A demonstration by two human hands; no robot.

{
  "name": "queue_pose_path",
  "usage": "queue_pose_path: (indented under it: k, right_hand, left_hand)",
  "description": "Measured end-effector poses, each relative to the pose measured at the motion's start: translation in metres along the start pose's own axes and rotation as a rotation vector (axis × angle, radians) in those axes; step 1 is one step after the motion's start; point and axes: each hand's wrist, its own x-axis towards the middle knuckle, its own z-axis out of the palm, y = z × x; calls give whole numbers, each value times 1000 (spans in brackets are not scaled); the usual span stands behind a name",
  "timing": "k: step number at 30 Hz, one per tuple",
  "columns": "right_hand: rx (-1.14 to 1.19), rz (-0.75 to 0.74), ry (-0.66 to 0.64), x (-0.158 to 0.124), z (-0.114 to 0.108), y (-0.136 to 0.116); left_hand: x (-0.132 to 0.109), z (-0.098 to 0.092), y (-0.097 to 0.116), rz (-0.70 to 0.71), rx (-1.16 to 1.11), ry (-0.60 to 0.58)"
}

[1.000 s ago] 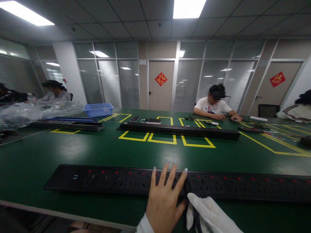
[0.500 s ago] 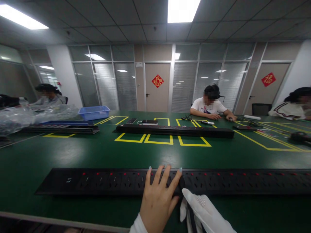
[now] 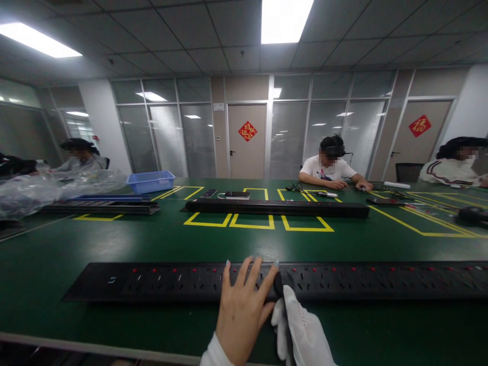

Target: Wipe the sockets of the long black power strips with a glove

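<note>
A long black power strip [image 3: 175,284] with rows of sockets and small red switches lies across the table in front of me. My left hand [image 3: 242,310], bare, rests on the strip with its fingers spread apart. Close beside it on the right, my right hand [image 3: 301,325] wears a white glove and is closed around a black plug [image 3: 278,284] with a dark cord running down below the hand. The plug's rounded end is at the strip's sockets, next to my left fingers. Its pins are hidden, so I cannot tell whether it sits in a socket.
Farther back on the green table [image 3: 152,249] lies a second black power strip [image 3: 274,207]. Metal rails [image 3: 102,206], plastic wrap [image 3: 68,188] and a blue basket [image 3: 150,182] are at left. Opposite, a person [image 3: 330,165] works at the table; other people sit at both sides.
My right hand has shifted slightly left with the plug and turned more upright. My left hand stays spread on the strip. The whole view has moved a little.
</note>
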Motion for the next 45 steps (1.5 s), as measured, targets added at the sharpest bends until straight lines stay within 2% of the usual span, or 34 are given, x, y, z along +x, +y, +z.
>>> queue_pose_path:
  k: [4, 9, 23, 32, 38, 45]
  right_hand:
    - [-21, -74, 7, 15, 3, 4]
    - [-30, -137, 41, 22, 5, 8]
    - [-60, -60, 20, 13, 7, 12]
    - [-127, -86, 21, 13, 4, 8]
    - [-158, -153, 39, 15, 6, 20]
    - [-212, -103, 0, 14, 6, 11]
  left_hand:
    - [-4, -4, -8, -24, -18, -5]
    - [-6, -4, -8, -31, -24, -37]
    - [-6, -8, -7, -28, -15, -61]
    - [-6, -7, -7, -27, -31, -38]
    - [-7, -5, -7, -29, -46, -32]
    - [-7, -4, -7, -23, -12, -6]
